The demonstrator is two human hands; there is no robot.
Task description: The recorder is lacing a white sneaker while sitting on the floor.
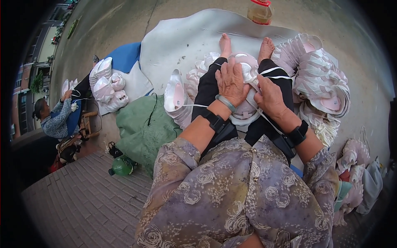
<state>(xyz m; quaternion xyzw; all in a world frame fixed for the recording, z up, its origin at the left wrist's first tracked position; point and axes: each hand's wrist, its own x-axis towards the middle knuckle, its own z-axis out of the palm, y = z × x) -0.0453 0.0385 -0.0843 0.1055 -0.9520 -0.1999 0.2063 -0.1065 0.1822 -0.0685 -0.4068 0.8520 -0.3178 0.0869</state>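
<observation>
A white and pale pink shoe point(245, 117) rests on my lap between my thighs. My left hand point(233, 86) lies over its left side with the fingers stretched out, and the thumb is near the middle of the upper. From the right, my right hand point(271, 97) pinches a flat white shoelace at the shoe's opening. A loose length of white lace point(276, 77) runs over my right thigh, and another strand trails down below my right hand. The exact grip of the right fingertips is partly hidden.
Stacked pale shoes point(320, 76) pile up at my right; another shoe point(178, 93) stands by my left knee. A grey-white sheet point(173, 45) lies under my feet. Green cloth point(144, 120), a green bottle point(123, 166) and a seated person point(60, 118) are at left; a jug point(259, 14) stands ahead.
</observation>
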